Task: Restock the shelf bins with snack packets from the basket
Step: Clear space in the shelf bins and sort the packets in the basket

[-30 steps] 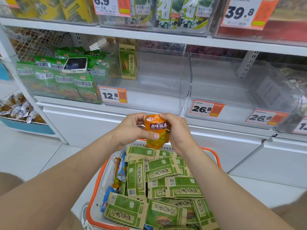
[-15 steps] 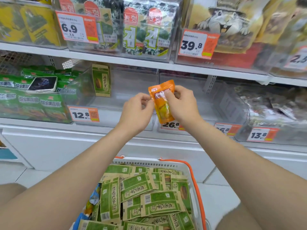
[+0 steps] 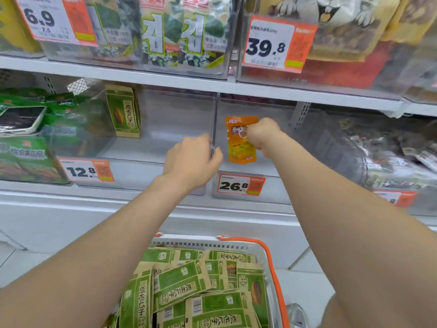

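Right hand (image 3: 260, 133) alone now pinches the orange packet (image 3: 241, 150), lifted into the 26.8 bin (image 3: 276, 185); left hand (image 3: 191, 159) has let go (loosely curled, empty). Release looks imminent.

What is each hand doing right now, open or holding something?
Left hand: at the bin divider, blurred; cannot be told.
Right hand: holds the orange snack packet.
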A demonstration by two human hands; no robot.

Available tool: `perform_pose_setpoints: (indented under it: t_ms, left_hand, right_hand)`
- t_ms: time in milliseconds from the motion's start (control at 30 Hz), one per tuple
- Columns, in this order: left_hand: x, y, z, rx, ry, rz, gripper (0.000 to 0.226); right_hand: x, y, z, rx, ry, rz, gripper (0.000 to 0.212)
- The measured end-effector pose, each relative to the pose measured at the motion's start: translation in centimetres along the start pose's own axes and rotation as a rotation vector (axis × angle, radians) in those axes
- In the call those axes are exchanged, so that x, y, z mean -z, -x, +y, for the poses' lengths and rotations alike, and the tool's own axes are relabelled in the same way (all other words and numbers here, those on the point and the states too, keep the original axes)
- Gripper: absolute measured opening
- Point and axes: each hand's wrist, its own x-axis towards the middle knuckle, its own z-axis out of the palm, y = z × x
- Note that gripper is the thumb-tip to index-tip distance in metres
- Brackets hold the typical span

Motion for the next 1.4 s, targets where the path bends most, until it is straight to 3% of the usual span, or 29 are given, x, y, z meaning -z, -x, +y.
perform_pose_setpoints:
  t_ms: [100, 200, 233, 300, 533, 733, 833, 1067, 1267, 1333, 1400]
  left_hand:
    - [-0.9, -0.2, -0.6, 0.002, -0.142, -0.123, 0.051]
    - [-1.7, -0.2, -0.6, 0.002, -0.214, -0.114, 0.054]
    - [-1.7, -0.3, -0.5, 0.003, -0.222, -0.101, 0.053]
    - [-2.0, -0.4, -0.6, 0.002, -0.223, -0.087, 0.053]
    - [-1.8, 0.1, -0.5, -0.006, -0.19, -0.049, 0.058]
    - [-2.0, 0.1, -0.4, 0.004, -0.192, -0.062, 0.057]
    - [-2.0, 0.0, -0.4, -0.001, -0.181, -0.062, 0.057]
    - [-2.0, 0.0, -0.8, -0.008, -0.153, -0.078, 0.064]
    - [-1.7, 0.8, -1.6, -0.071, 0.028, 0.007, 0.057]
    - [-1.4, 1.3, -1.9, -0.108, 0.149, 0.033, 0.046]
    - [-1.1, 2.3, -2.3, -0.158, 0.262, 0.072, 0.033]
  right_hand:
    - [-0.9, -1.8, -1.1, 0.056, 0.203, -0.039, 0.032]
    - [-2.0, -3.9, -2.0, 0.077, 0.273, 0.074, 0.015]
    - [-2.5, -4.6, -2.2, 0.072, 0.278, 0.11, 0.029]
    - [-3.5, -5.3, -2.2, 0.062, 0.261, 0.125, 0.041]
    - [-4.4, -6.9, -1.8, -0.012, 0.127, 0.12, 0.045]
    - [-5.3, -8.4, -0.6, -0.062, -0.17, 0.189, 0.033]
    - [-5.3, -7.5, -0.9, -0.061, -0.201, 0.18, 0.032]
    - [-3.9, -3.8, -1.8, -0.083, -0.123, 0.086, 0.062]
    - [-1.6, 0.3, -1.8, -0.027, 0.107, -0.181, 0.028]
    - [-0.9, 2.2, -1.5, 0.087, 0.171, -0.163, 0.01]
    - [-0.6, 4.1, -1.2, 0.195, 0.235, -0.079, 0.019]
